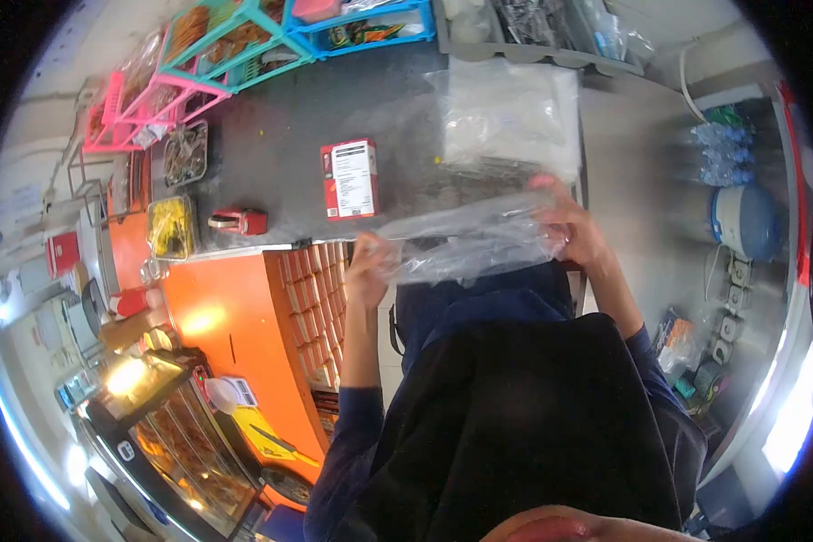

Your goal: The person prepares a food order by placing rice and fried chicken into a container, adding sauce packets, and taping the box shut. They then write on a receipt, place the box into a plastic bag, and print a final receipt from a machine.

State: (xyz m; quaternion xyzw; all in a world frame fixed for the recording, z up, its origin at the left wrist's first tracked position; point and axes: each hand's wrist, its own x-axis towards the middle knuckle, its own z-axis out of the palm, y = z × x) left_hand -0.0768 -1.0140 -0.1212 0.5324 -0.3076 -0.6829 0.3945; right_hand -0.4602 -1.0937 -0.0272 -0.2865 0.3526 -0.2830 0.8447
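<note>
Stretched between both hands at the counter's near edge is a clear plastic bag (pixel 470 242), its middle blurred. My left hand (pixel 369 262) has its fingers closed round the bag's left end. The right end is in my right hand (pixel 571 226), whose fingers are bent round the plastic. Just beyond the bag, a red box (pixel 350 179) with a white printed label lies on the dark counter (pixel 271 126). A stack of clear plastic bags (pixel 512 117) lies farther back, beyond my right hand.
A red stapler-like object (pixel 238 220) and a tray of yellow items (pixel 171 228) lie left on the counter. Coloured baskets (pixel 235 86) and a grey bin (pixel 551 56) line the back. A blue-banded water bottle (pixel 745 221) stands right.
</note>
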